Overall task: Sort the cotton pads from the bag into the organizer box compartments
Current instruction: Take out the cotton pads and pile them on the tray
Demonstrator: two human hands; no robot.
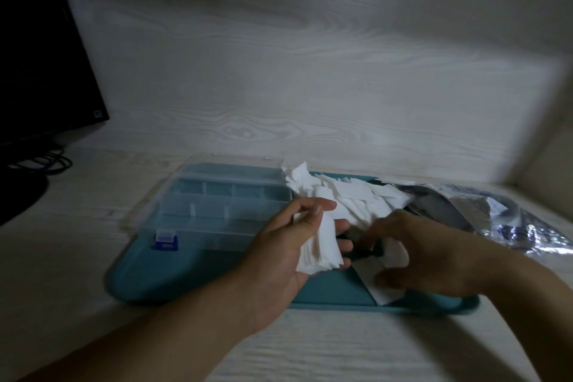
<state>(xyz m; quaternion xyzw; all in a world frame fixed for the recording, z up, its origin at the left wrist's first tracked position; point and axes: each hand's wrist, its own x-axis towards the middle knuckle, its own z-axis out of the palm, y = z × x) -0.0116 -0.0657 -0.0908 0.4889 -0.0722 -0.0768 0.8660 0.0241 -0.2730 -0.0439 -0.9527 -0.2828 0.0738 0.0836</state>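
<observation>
Sorting barely begun: pads out of the bag, compartments apparently still bare.

The clear plastic organizer box (217, 211) with a blue latch sits open at the left of the teal mat (198, 276) on the pale wood-grain tabletop (62, 257), and its divided compartments look empty, though motion blur and dim light make that hard to confirm. A loose heap of white square cotton pads (347, 195) lies on the mat just right of the box, spilling from the crinkled silver foil bag (508, 220) at the far right. The left hand (288, 245) is closed around a neat stack of pads (319, 245), held above the mat near the box's front right corner. The right hand (431, 254), blurred, reaches down over a few loose pads on the mat; whether it grips any I cannot tell. Nearly all of the sorting remains.
</observation>
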